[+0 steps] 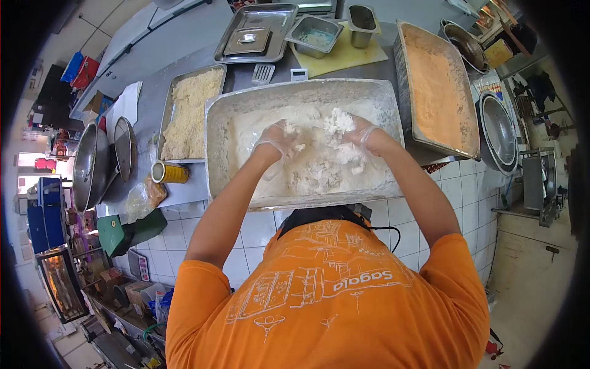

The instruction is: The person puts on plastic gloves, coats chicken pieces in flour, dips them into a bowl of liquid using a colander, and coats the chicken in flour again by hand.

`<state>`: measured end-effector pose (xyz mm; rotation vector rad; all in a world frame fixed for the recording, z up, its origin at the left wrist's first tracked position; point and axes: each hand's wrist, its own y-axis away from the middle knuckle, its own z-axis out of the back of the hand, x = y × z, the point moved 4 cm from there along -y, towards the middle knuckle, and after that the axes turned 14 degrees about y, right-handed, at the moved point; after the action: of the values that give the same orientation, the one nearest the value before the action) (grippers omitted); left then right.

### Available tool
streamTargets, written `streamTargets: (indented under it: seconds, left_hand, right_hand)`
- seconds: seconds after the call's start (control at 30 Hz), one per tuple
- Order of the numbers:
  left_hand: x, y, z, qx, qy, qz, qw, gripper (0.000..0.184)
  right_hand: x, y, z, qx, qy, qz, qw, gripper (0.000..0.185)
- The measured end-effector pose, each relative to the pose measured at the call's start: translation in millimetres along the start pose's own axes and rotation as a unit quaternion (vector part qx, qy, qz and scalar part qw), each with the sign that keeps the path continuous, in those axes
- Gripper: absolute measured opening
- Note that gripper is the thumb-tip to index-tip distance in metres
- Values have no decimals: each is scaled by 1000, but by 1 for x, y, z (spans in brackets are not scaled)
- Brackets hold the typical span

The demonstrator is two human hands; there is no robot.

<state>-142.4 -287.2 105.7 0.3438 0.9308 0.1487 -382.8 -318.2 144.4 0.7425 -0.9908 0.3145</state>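
Note:
A large metal tray (212, 141) in front of me holds white flour (246, 126) and several flour-coated pieces (319, 178). My left hand (276, 139), in a clear plastic glove, is inside the tray with its fingers curled around white floury clumps; the flour partly hides the fingertips. Opposite it, my gloved right hand (364, 135) grips a thickly coated, craggy piece (338, 121) just over the flour. What lies under the coating cannot be made out. More coated lumps lie between and below both hands.
Left of the flour stands a tray of pale crumb-coated pieces (193, 104), with a yellow can (169, 173) nearer me. On the right is a deep tray of orange powder (436, 86). Behind are a steel pan (314, 34), a yellow cutting board (369, 58) and a slotted turner (263, 73).

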Motion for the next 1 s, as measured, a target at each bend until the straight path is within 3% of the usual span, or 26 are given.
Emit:
streamTargets:
  seconds: [0.03, 0.13, 0.23, 0.3, 0.33, 0.37, 0.43, 0.47, 0.5, 0.53, 0.57, 0.6, 0.63, 0.67, 0.73, 0.77, 0.83, 0.9, 0.93, 0.97, 1.0]
  left_hand:
    - [-3, 2, 0, 13, 6, 3, 1000, 55]
    - [-50, 43, 5, 95, 80, 65, 990, 55]
    - [-4, 34, 0, 95, 104, 4, 990, 54]
    - [11, 39, 16, 131, 106, 10, 986, 55]
    - [15, 40, 15, 182, 23, -12, 983, 54]
    - [20, 40, 14, 229, -57, -43, 971, 53]
    - [48, 35, -11, 350, -364, -168, 847, 51]
    - [48, 41, -21, 303, -211, -134, 920, 48]
    - [50, 41, -36, 276, -130, -173, 937, 47]
    - [53, 41, -51, 252, -53, -215, 942, 45]
    - [50, 35, -60, 244, 1, -174, 954, 44]
    - [48, 28, -69, 231, 58, -134, 962, 44]
    - [38, 32, -77, 194, 169, 71, 964, 43]
    - [32, 40, -77, 145, 273, 271, 912, 43]
    - [13, 42, -50, 121, 205, 269, 933, 43]
    - [11, 39, -38, 109, 171, 269, 942, 43]
    - [11, 24, -24, 94, 7, 35, 995, 42]
    - [55, -15, -14, -40, -22, -178, 983, 51]
    - [54, -26, -13, 3, -204, -191, 960, 53]
    - [47, -28, -12, 49, -378, -196, 903, 55]
    - [45, -26, -11, 78, -388, -144, 907, 59]
  right_hand:
    - [4, 1, -1, 27, -28, 19, 999, 66]
    - [51, 18, -10, -27, 119, -26, 992, 68]
    - [61, 17, -5, 47, 126, 57, 989, 79]
    - [2, -10, 10, 17, 263, -16, 964, 83]
    - [-20, -21, 15, 1, 330, -50, 943, 85]
    - [-29, -14, 10, 36, 273, -133, 952, 85]
    - [-48, 11, -12, 105, 152, -293, 938, 84]
    - [-60, 0, -29, 126, 115, -197, 965, 82]
    - [-84, -16, -54, 148, 76, -100, 981, 79]
    - [-82, -23, -66, 153, 29, -78, 985, 76]
    - [-69, -26, -78, 161, -19, -58, 985, 74]
    - [-58, -36, -96, 152, -77, -116, 979, 72]
    - [-47, -39, -104, 141, -135, -174, 965, 69]
    - [-48, -41, -100, 157, -148, -144, 966, 66]
    - [-54, -48, -95, 192, -176, -86, 962, 60]
    - [-42, -45, -86, 157, -165, -81, 970, 60]
    - [-24, -24, -69, 93, -144, -83, 982, 61]
    - [-8, -13, -51, 28, -5, -27, 999, 65]
    - [2, -12, -42, -7, 64, 3, 998, 68]
    - [4, -13, -39, -25, 143, -45, 988, 70]
    - [7, -15, -39, -42, 221, -94, 970, 72]
